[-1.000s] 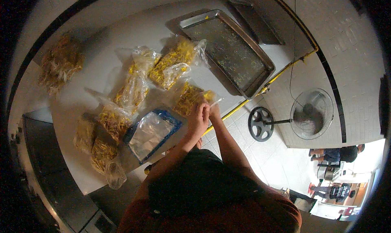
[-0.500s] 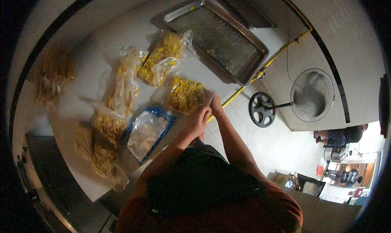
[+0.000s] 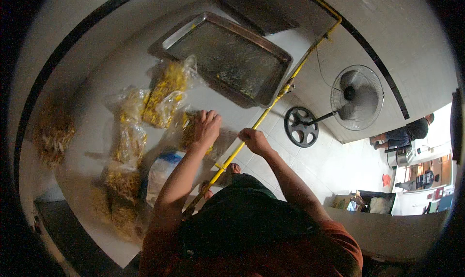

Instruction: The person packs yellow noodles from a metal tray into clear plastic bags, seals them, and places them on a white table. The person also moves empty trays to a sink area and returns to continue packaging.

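Note:
A clear plastic bag (image 3: 188, 127) of yellow, strip-like food lies near the table's front edge. My left hand (image 3: 207, 129) is over its right side, fingers bent down against the bag and partly hiding the food. To the right, past the yellow edge, my right hand (image 3: 255, 140) is closed, apparently pinching the bag's loose clear end, which stretches between both hands. Just behind lies another filled bag (image 3: 164, 95), its plastic crumpled. A blue-and-clear plastic packet (image 3: 162, 170) sits by my left forearm, which partly covers it.
More filled bags (image 3: 131, 141) line the table's left side, with a further bundle (image 3: 53, 136) at far left. Beyond the bags is a large metal tray (image 3: 232, 59), and a second tray (image 3: 254, 13) behind it. A yellow pipe (image 3: 264, 115) follows the table edge. A fan (image 3: 357, 97) stands on the floor.
My hands have drawn apart, the left moving left onto the bag, the right staying at its loose end. The view has shifted, and the packet is more covered by my forearm.

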`<state>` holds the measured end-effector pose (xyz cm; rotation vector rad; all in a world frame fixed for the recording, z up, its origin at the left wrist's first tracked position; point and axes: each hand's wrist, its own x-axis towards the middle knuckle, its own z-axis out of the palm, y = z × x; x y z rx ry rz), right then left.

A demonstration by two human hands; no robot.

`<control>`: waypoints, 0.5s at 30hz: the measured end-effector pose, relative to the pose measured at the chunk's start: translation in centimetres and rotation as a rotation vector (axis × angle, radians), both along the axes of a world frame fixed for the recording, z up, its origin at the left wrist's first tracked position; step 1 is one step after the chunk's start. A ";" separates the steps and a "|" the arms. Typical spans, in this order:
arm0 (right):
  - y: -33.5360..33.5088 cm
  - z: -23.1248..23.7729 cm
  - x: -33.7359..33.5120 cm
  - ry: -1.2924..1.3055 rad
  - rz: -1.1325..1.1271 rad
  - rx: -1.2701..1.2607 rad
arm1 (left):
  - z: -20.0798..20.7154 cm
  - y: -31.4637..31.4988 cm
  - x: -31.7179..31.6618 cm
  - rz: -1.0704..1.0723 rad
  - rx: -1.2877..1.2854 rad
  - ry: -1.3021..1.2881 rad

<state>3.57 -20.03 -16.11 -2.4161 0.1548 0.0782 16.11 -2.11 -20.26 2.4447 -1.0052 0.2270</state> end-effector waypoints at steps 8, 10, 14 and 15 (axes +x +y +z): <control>-29.7 4.7 14.3 -0.526 -0.370 -0.382 | 2.9 -8.7 0.0 0.249 -0.912 0.872; -35.7 5.3 21.6 -0.555 -0.476 -0.415 | 1.3 -10.9 2.5 0.335 -0.836 1.036; -44.7 0.4 36.7 -0.267 -0.793 0.452 | -2.6 -13.7 4.3 0.534 -1.056 1.182; -44.3 -0.7 39.1 -0.141 -0.760 0.557 | -2.8 -14.2 3.8 0.614 -1.097 1.155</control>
